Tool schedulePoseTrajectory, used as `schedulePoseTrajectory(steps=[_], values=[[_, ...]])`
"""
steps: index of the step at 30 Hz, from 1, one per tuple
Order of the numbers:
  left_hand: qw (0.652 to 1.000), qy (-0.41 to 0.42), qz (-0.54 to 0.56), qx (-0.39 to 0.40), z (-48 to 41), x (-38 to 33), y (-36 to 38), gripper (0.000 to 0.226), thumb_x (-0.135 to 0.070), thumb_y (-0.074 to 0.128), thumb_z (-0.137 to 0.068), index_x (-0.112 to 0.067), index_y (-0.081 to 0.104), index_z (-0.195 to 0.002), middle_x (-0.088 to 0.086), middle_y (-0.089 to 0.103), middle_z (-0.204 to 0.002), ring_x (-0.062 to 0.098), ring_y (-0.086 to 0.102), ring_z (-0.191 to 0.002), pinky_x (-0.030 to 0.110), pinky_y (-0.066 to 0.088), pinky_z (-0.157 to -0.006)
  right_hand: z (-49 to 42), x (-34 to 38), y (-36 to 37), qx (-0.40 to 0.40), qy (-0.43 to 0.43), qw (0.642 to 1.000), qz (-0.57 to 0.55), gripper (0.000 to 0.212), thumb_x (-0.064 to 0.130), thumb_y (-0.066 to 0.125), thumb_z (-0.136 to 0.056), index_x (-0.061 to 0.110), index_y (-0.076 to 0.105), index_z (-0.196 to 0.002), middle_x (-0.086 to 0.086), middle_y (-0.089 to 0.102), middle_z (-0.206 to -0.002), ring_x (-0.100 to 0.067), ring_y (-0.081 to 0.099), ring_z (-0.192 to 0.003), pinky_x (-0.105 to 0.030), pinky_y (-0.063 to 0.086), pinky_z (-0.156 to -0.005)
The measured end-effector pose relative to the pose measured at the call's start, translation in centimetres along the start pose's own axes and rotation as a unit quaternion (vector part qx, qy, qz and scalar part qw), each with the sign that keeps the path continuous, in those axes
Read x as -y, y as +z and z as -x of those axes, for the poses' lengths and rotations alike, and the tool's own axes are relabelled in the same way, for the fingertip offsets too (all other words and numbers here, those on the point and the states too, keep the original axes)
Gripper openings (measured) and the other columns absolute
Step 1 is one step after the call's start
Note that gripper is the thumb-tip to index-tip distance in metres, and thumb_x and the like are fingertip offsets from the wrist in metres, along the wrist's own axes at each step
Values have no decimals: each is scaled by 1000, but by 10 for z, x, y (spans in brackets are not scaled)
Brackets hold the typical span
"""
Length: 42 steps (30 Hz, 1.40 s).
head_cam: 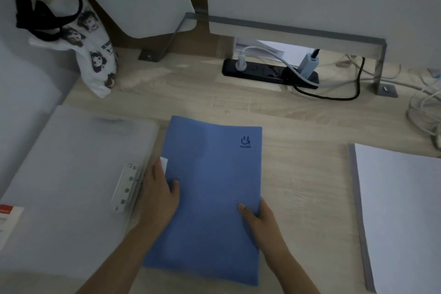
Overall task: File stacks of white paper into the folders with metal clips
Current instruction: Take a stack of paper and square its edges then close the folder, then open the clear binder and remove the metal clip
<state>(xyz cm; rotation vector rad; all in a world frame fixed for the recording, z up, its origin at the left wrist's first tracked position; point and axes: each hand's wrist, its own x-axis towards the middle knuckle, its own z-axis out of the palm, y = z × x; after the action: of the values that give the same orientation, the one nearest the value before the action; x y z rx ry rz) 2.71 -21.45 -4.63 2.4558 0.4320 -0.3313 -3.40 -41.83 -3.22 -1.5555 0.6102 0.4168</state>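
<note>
Opening the blue folder [210, 188], which lies closed and flat at the middle of the desk [298, 174]. My left hand [158, 194] holds its spine edge, thumb on the cover and fingers along the edge. My right hand [260, 218] pinches the free edge low down, thumb on top and fingers hidden beneath. To do this well, I judge, the left should pin the spine while the right lifts the front cover alone, not both leaves. The cover would swing left, over the translucent folder [71, 174] just beside it, whose metal clip [126, 188] sits near my left hand. Shifting the blue one rightward first may spare a snag. The stack of white paper [401, 210] lies well apart on the right.
</note>
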Motion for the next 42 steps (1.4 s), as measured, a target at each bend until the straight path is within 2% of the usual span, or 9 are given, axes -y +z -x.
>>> schedulePoseTrajectory(steps=[3,10,15,23,25,28,34,38,42], values=[[996,53,-73,18,11,9,2,65,-21,47,-92,-3,15,-147,16,15,-156,31,16,-144,39,22,-114,-6,-5,5,-13,0,990,138,34,22,56,-89,20,47,-122,2,58,-116,-22,55,-116,-26,41,-88],[972,114,-205,-14,13,33,9,56,-29,12,-98,8,46,-124,27,58,-125,37,56,-116,36,41,-97,-5,-1,-7,9,-17,877,481,35,55,42,-88,26,24,-96,11,45,-66,-20,52,-66,-33,42,-59],[965,172,-183,-78,6,43,-13,45,-19,40,-82,0,60,-118,17,61,-125,26,45,-118,36,51,-88,1,31,8,-81,-90,791,600,26,43,34,-94,18,35,-100,-1,54,-105,-22,58,-98,-31,35,-59],[973,-42,-143,-174,-35,115,-102,63,-29,57,-89,3,35,-138,29,28,-147,43,24,-138,50,23,-112,-18,69,122,157,-21,962,223,24,20,47,-92,14,53,-114,4,55,-92,-13,55,-87,-19,46,-75],[970,-115,-107,-185,-40,135,-121,73,-37,60,-86,4,32,-139,32,28,-146,45,25,-136,52,21,-112,-16,70,153,222,63,963,135,20,18,50,-88,18,57,-107,4,56,-88,-12,57,-87,-27,48,-85],[967,-171,-70,-176,-42,154,-141,80,-45,59,-84,2,28,-142,28,31,-146,43,29,-134,51,23,-111,-9,65,191,242,122,953,135,15,15,49,-85,24,46,-73,4,41,-75,-8,42,-65,-21,37,-61],[970,-169,-11,-177,-44,162,-158,67,-39,60,-85,1,40,-135,29,44,-135,43,37,-127,49,29,-108,1,51,215,178,138,970,93,30,13,49,-80,11,50,-110,-13,53,-119,-17,53,-87,-22,46,-66],[973,-197,39,-115,-38,164,-168,74,-60,44,-84,-4,47,-132,27,49,-130,40,45,-122,47,33,-106,7,58,195,164,85,980,76,40,5,44,-88,20,44,-126,-8,58,-112,-7,55,-81,-12,43,-61],[968,-201,128,-81,-23,140,-166,81,-68,39,-82,1,52,-123,24,57,-122,39,54,-112,49,39,-101,14,69,168,124,-8,991,52,35,4,48,-89,36,48,-102,7,59,-87,-6,57,-75,-7,47,-53]])
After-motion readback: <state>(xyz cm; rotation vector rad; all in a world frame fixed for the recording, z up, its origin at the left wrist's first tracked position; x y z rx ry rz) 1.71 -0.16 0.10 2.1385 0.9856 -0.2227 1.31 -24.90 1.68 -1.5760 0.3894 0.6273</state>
